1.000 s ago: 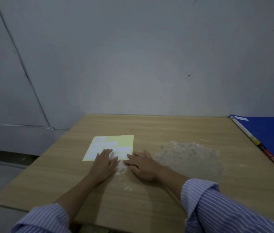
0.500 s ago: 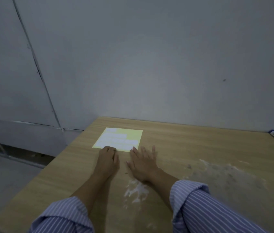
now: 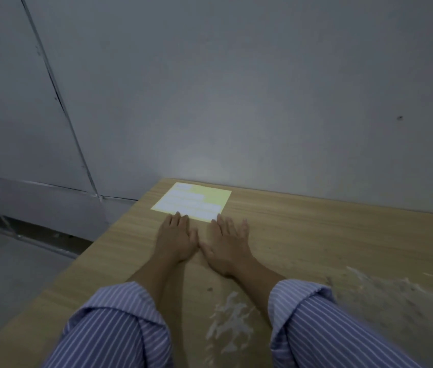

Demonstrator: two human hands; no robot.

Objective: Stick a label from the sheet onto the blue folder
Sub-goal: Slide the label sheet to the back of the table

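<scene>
Both hands, left hand (image 3: 174, 239) and right hand (image 3: 227, 241), lay flat, fingers extended and empty, at the label sheet (image 3: 192, 201); no label peeled yet, blue folder out of view.

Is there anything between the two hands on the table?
No. In the head view the left hand and right hand lie flat, thumbs nearly touching; only bare table shows between them, just below the label sheet.

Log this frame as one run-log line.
stage: reaching for label sheet | left hand: flat, open, fingertips at sheet's near edge | right hand: flat, open, beside it | blue folder: out of view | label: none peeled
</scene>
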